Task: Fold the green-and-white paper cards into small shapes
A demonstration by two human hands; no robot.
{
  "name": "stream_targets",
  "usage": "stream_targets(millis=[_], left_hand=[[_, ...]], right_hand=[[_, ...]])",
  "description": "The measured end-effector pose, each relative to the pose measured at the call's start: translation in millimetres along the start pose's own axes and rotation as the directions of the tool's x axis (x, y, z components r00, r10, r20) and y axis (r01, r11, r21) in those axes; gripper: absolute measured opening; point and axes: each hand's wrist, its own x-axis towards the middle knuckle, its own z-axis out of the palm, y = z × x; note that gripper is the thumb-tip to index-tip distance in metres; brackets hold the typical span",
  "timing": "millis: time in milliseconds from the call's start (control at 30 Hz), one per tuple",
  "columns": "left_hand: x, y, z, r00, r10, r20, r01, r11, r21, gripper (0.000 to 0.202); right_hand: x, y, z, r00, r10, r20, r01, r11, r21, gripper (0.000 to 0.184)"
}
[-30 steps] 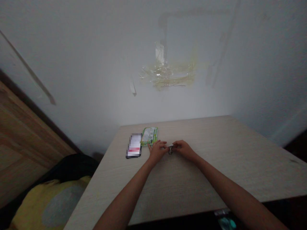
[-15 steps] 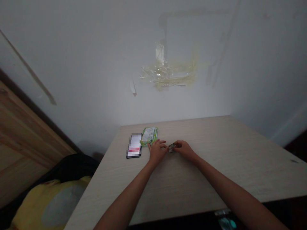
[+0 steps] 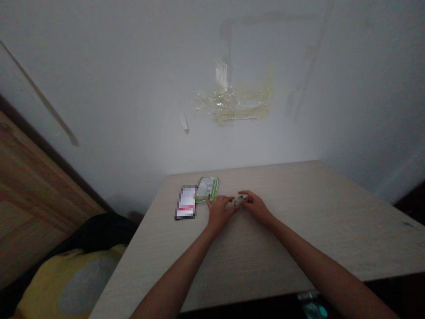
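Observation:
Between my two hands, low over the table, is a small grey-and-whitish piece [image 3: 239, 201] with a shiny look; it is too small to name. My right hand [image 3: 257, 206] pinches its right side with bent fingers. From the other side, my left hand [image 3: 221, 210] has its thumb and a fingertip at the piece's left edge, while another finger sticks out to the left. Just behind my left hand lies a green-and-white printed packet [image 3: 207, 187]. Beside it, further left, a phone [image 3: 186, 201] with a lit, blurred screen lies on the table.
The pale wooden table [image 3: 299, 221] meets a grey wall [image 3: 133, 88] with peeling tape [image 3: 232, 104]. Left of the table are a yellow-and-grey soft item [image 3: 73, 279], dark fabric [image 3: 99, 232] and wooden panelling [image 3: 20, 186]. Below the front edge is a shiny item with turquoise [image 3: 314, 308].
The small piece has turned, showing a lighter side. My right hand's fingers have lifted and spread a little, and my left hand has shifted slightly right. Phone and packet stay put.

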Motion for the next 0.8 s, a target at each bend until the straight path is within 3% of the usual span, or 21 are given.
stream_targets(millis=[233,400,567,733,800], left_hand=[[0.4,-0.9,-3.3,0.999,-0.037,-0.040,0.035,0.998,-0.052,0.019],[-0.2,0.5,-7.7,1.000,-0.025,-0.018,0.024,0.999,-0.045,0.012],[1.0,1.4,-13.3,0.999,-0.047,0.005,0.047,0.997,-0.062,0.013],[1.1,0.7,-14.3,0.999,-0.033,0.026,0.034,0.997,-0.074,0.011],[1.1,0.5,-14.6,0.999,-0.015,0.040,0.018,0.998,-0.067,0.012]], right_hand=[[-1.1,-3.0,-1.5,0.993,-0.114,0.029,0.118,0.970,-0.211,0.035],[-1.3,-3.1,-7.3,0.970,-0.221,0.100,0.242,0.898,-0.368,0.027],[0.1,1.2,-15.4,0.942,-0.302,0.146,0.334,0.887,-0.320,0.023],[-3.7,-1.5,-16.9,0.942,-0.304,0.142,0.330,0.915,-0.233,0.042],[-4.7,-4.0,-17.5,0.928,-0.325,0.182,0.363,0.899,-0.244,0.039]])
